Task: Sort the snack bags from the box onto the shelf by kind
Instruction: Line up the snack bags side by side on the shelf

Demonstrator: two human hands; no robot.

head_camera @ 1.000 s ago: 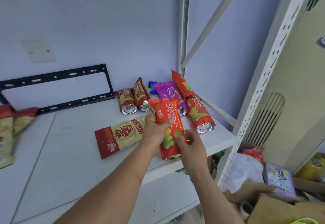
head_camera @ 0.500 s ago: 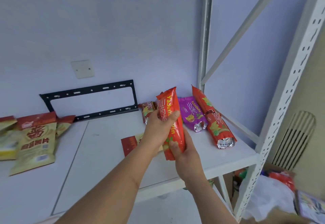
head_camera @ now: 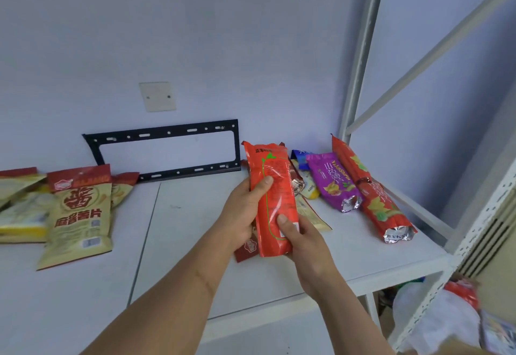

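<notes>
Hands (head_camera: pixel 275 226) grip red snack bag (head_camera: pixel 272 201), seemingly above shelf (head_camera: pixel 349 254).

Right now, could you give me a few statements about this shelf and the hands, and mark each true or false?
1. Both hands hold the red snack bag. True: the left hand and the right hand each grip it.
2. The purple bag is in the person's hands. False: it lies on the shelf, left of a long red bag.
3. Beige bags with red tops lie at the left of the shelf. True.
4. The black metal bracket lies flat at the shelf's front edge. False: it stands at the back, against the wall.
</notes>
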